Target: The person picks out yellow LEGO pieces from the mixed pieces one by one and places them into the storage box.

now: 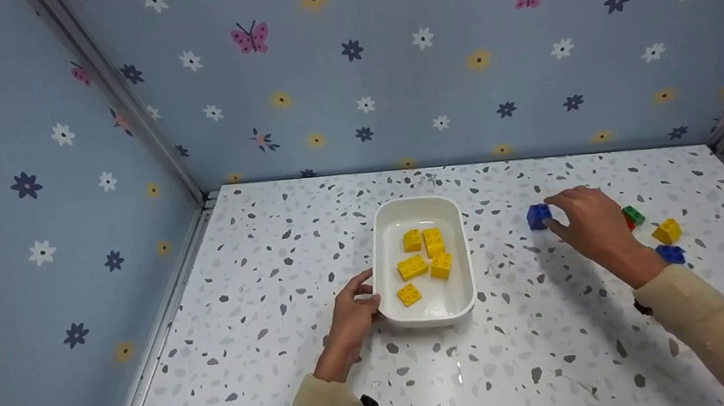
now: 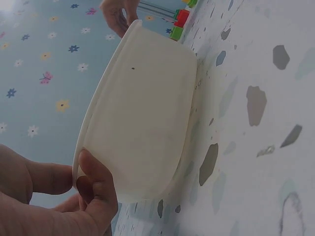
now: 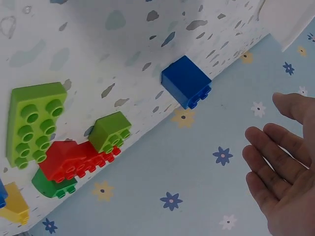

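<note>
A white plastic container (image 1: 429, 314) holds several yellow toy bricks (image 1: 412, 267). My left hand (image 1: 352, 309) pinches the container's left rim; the left wrist view has its thumb and fingers (image 2: 98, 179) bent over the edge. To the right, a blue brick (image 1: 539, 216) stands on the table beside my right hand (image 1: 589, 223), and the fingertips overlap it in the head view. In the right wrist view that blue brick (image 3: 186, 81) shows apart from the right hand (image 3: 288, 162), whose fingers are loosely extended with nothing between them.
Right of my right hand lie a green brick (image 1: 633, 215), a yellow brick (image 1: 667, 231) and another blue brick (image 1: 671, 254). Red bricks (image 3: 64, 160) and a light green brick (image 3: 34, 123) show in the right wrist view. Flower-patterned walls (image 1: 389, 72) border the speckled table (image 1: 264, 294).
</note>
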`<state>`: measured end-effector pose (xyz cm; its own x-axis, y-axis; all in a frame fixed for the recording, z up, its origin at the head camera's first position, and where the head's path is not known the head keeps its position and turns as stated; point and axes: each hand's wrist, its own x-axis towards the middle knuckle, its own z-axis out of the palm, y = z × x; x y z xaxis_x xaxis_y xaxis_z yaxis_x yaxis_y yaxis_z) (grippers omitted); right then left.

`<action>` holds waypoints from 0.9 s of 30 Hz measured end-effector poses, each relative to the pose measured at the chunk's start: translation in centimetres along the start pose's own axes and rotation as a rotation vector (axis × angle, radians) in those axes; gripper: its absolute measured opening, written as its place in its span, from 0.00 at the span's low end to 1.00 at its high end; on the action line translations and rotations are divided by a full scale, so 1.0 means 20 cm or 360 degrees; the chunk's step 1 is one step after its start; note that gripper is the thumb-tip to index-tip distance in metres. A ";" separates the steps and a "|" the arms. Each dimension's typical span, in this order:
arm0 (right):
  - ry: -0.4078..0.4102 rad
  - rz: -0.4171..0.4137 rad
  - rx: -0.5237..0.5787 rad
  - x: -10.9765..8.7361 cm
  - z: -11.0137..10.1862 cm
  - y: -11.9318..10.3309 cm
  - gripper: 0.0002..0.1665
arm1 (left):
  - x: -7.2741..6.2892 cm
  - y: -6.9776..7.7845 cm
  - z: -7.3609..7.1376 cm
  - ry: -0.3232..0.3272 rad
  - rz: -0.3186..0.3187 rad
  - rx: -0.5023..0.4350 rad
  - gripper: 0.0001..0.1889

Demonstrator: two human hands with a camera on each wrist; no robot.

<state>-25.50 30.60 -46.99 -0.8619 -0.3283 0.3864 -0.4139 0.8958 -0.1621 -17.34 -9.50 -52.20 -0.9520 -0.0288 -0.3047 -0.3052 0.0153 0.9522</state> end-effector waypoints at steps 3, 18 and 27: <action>0.0019 0.0019 0.0003 -0.02 -0.01 0.04 0.21 | 0.00 0.00 0.00 0.0009 -0.0020 0.0009 0.28; -0.0011 0.0202 -0.0079 -0.13 -0.04 0.23 0.19 | 0.00 0.01 0.01 0.0004 0.0005 -0.0006 0.28; -0.0085 0.0311 -0.0083 -0.19 -0.06 0.29 0.23 | -0.01 0.01 0.00 0.0003 -0.0010 -0.0003 0.28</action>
<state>-24.31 37.49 -48.24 -0.9391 -0.1611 0.3035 -0.2229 0.9579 -0.1812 -17.21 -9.41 -52.01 -0.9501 -0.0307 -0.3106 -0.3111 0.0131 0.9503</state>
